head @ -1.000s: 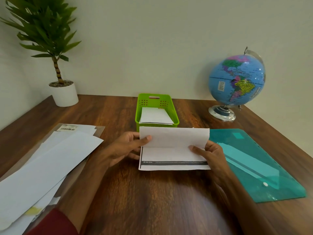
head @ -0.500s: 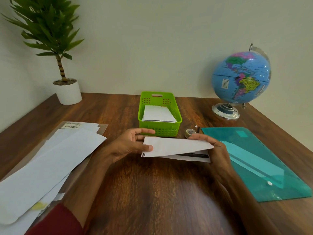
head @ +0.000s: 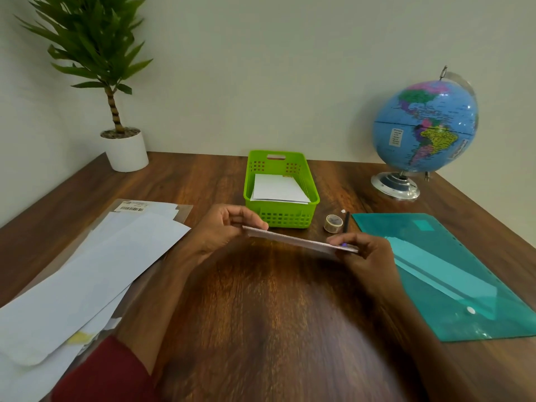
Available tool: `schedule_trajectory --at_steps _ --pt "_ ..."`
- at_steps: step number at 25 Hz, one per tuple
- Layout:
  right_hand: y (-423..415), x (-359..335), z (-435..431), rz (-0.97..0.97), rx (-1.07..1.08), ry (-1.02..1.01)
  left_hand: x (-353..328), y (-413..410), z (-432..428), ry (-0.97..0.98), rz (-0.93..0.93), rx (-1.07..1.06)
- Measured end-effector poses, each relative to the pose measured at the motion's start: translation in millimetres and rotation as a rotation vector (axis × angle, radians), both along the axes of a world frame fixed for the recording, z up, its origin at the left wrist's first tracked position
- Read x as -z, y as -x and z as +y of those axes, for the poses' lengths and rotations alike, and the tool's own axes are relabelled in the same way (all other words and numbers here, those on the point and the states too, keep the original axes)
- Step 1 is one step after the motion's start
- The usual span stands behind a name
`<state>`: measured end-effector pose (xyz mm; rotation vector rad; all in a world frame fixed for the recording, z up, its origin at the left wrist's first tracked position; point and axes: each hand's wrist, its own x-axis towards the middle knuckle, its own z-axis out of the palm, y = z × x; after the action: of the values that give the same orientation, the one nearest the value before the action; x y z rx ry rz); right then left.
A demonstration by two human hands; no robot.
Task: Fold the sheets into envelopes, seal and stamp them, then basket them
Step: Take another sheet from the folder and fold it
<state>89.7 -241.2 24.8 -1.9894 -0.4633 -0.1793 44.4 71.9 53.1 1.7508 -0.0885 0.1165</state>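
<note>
I hold a folded white sheet edge-on just above the wooden desk, in front of the green basket. My left hand pinches its left end between thumb and fingers. My right hand pinches its right end. The basket has white folded paper lying inside it. A small roll of tape and a dark pen lie to the right of the basket.
A stack of white sheets on a clear sleeve covers the left of the desk. A teal plastic folder lies at the right. A globe stands at the back right, a potted plant at the back left.
The sheet's upper flap has come down onto the lower part, and the folded sheet has been lifted and tipped until it is seen edge-on. Both hands stayed at its ends.
</note>
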Motion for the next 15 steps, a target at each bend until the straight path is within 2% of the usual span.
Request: schedule_trajectory --at_steps 3,6,8,11,12,13,15 --pt "-4 8 1 -0.1 -0.046 0.261 -3 6 2 -0.191 0.079 -0.072" --pt "-5 10 1 -0.055 -0.137 0.452 -4 7 10 -0.451 0.111 -0.134" --pt "-5 7 1 -0.038 -0.16 0.496 -3 7 11 -0.619 0.089 -0.202" --pt "0 2 3 -0.053 -0.132 0.51 -2 18 10 -0.757 0.062 -0.387" --pt "2 2 4 -0.055 -0.11 0.525 -2 21 13 -0.835 0.123 -0.451" --pt "3 2 6 -0.054 -0.096 0.536 -3 26 17 -0.939 0.27 -0.498" --pt "7 -1 8 -0.074 -0.099 0.55 -7 41 28 -1.059 0.657 -0.533"
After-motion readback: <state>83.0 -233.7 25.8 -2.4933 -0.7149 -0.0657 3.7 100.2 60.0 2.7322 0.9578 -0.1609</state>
